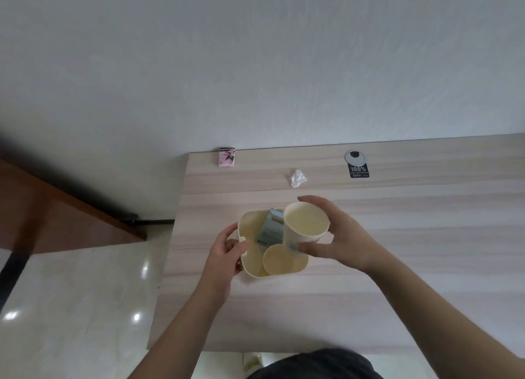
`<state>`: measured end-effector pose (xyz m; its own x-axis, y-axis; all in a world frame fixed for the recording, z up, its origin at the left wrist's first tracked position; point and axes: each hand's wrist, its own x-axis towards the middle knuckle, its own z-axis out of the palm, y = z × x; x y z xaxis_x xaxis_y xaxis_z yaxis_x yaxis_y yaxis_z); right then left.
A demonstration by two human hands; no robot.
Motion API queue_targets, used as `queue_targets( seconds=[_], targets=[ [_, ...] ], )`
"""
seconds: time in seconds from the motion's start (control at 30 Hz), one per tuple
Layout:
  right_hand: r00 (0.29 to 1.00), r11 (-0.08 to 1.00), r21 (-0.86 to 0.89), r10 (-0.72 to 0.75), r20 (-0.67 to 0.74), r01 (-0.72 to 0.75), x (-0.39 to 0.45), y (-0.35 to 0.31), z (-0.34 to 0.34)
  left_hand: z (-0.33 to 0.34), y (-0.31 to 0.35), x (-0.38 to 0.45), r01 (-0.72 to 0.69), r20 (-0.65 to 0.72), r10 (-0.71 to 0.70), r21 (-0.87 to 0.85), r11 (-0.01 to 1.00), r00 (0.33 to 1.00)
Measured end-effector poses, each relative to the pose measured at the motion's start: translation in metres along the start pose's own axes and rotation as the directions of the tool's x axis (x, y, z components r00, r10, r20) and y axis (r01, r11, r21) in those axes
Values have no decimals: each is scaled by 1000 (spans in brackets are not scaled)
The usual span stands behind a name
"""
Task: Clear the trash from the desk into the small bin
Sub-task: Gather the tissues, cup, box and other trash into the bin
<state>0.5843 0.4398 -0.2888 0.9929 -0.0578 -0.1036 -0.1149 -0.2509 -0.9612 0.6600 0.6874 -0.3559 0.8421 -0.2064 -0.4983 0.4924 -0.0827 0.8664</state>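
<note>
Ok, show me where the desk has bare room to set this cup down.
Bare: the wide stretch right of the right hand, below the black sticker; also the near strip of desk between the forearms. Crowded: the small bin, already holding a cup and carton.

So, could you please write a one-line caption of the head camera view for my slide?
Right hand lowers a cream paper cup into the small cream plastic bin, steadied by the left hand.

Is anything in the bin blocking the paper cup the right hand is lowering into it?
Partly. The right hand holds the paper cup over the small bin, where a blue carton stands and another cup lies just below it. Room left looks tight. The left hand grips the bin's rim.
</note>
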Motion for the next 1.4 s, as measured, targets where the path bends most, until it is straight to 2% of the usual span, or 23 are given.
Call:
queue_targets(
  seconds=[0.13,0.3,0.53,0.87,1.2,1.27,1.4],
  targets=[
    [999,977,-213,-4,43,13,-13,-15,34,-13,2,-12,-37,84,36,7,999,996],
    [996,914,-406,21,91,18,-21,-27,79,-38,-1,-24,-59,100,59,-7,998,993],
    [963,859,-510,174,208,-45,-20,-43,121,-71,2,-33,-79,123,77,11,997,989],
    [990,736,-674,127,59,-54,-18,-51,165,-101,-1,-35,-97,144,99,-18,995,985],
    [981,729,-672,192,23,-127,-16,-52,174,-114,-1,-27,-91,202,97,-36,995,975],
    [981,719,-679,193,-11,-149,-16,-53,172,-115,0,-24,-90,212,95,-31,995,973],
    [985,773,-610,129,-117,-174,-16,-57,158,-115,3,-19,-80,232,86,-34,996,969]
  ],
)
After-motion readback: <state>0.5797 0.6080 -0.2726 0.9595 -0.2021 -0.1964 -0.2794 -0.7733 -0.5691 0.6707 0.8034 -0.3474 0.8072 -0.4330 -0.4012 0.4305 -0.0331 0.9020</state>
